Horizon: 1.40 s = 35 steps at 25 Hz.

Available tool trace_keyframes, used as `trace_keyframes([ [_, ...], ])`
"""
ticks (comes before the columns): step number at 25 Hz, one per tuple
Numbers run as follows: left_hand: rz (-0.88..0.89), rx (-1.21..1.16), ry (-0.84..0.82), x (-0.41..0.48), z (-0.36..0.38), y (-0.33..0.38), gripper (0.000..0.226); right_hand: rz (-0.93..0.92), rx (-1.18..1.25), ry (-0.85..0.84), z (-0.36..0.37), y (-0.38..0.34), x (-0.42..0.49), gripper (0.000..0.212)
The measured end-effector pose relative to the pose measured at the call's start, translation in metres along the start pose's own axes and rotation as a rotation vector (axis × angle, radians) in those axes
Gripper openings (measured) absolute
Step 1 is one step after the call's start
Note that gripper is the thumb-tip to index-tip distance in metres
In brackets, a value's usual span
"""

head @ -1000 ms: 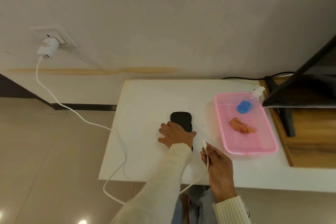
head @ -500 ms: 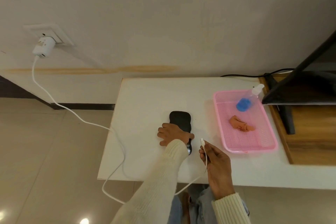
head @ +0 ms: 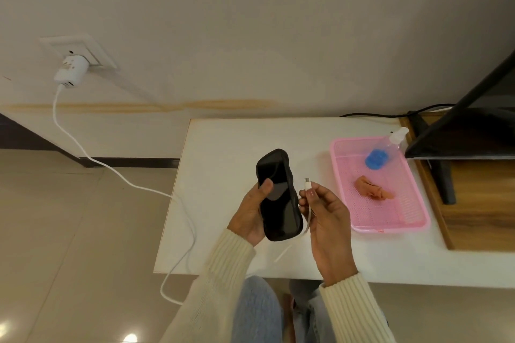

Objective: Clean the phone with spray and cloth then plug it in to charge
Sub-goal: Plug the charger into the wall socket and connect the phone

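The left hand (head: 249, 216) holds the phone (head: 278, 195) raised above the white bench (head: 223, 153), screen up; its thumb lies across the glass and the remaining fingers wrap the underside. The right hand (head: 330, 221) pinches the white cable (head: 131, 184) just below its connector (head: 307, 182), fingers (head: 313, 193) closed on the cord. The connector points upward, just beside the right edge of the phone, and is not inserted. The cable runs off the left edge of the bench to a white charger (head: 71, 72) seated in the wall socket (head: 83, 49). On the right side of the bench a pink tray (head: 390, 229) contains the spray bottle (head: 387, 147) and the crumpled cloth (head: 373, 191).
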<state>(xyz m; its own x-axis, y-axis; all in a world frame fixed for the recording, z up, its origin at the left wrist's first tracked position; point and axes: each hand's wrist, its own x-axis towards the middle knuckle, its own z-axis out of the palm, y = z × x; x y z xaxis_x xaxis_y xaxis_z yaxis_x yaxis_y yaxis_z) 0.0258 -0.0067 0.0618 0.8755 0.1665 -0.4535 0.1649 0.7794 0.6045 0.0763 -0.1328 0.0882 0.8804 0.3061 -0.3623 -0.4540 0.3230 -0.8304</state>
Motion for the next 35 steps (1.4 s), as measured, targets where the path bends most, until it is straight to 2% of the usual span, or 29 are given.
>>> trace_keyframes([
  [3,-0.043,-0.348,-0.181,-0.003,-0.004,0.002,0.074,-0.048,-0.02,0.017,0.0,-0.01,0.001,0.012],
  [5,-0.063,-0.45,-0.273,-0.004,-0.002,0.003,0.08,-0.056,-0.027,0.023,0.0,-0.016,0.0,0.013],
  [8,-0.062,-0.512,-0.312,-0.006,0.004,0.002,0.086,-0.076,-0.079,0.033,0.001,-0.027,-0.004,0.015],
  [12,-0.099,-0.556,-0.185,-0.005,0.013,0.008,0.086,-0.148,-0.236,0.096,0.003,-0.038,-0.019,0.007],
  [15,-0.041,-0.633,-0.005,-0.002,0.02,0.018,0.086,-0.092,-0.351,0.077,0.005,-0.038,-0.036,0.006],
  [18,-0.012,-0.703,0.115,-0.001,0.029,0.029,0.066,-0.039,-0.416,0.057,0.011,-0.037,-0.045,0.012],
  [21,-0.004,-0.768,0.218,-0.003,0.033,0.036,0.06,-0.107,-0.548,0.077,0.023,-0.036,-0.048,0.017],
  [24,0.019,-0.788,0.265,-0.004,0.037,0.037,0.061,-0.204,-0.637,0.091,0.034,-0.032,-0.05,0.021],
  [27,0.032,-0.805,0.291,-0.005,0.04,0.038,0.058,-0.301,-0.723,0.116,0.04,-0.027,-0.051,0.014],
  [35,0.032,-0.79,0.324,-0.007,0.04,0.041,0.053,-0.405,-0.868,0.112,0.046,-0.023,-0.049,0.012],
])
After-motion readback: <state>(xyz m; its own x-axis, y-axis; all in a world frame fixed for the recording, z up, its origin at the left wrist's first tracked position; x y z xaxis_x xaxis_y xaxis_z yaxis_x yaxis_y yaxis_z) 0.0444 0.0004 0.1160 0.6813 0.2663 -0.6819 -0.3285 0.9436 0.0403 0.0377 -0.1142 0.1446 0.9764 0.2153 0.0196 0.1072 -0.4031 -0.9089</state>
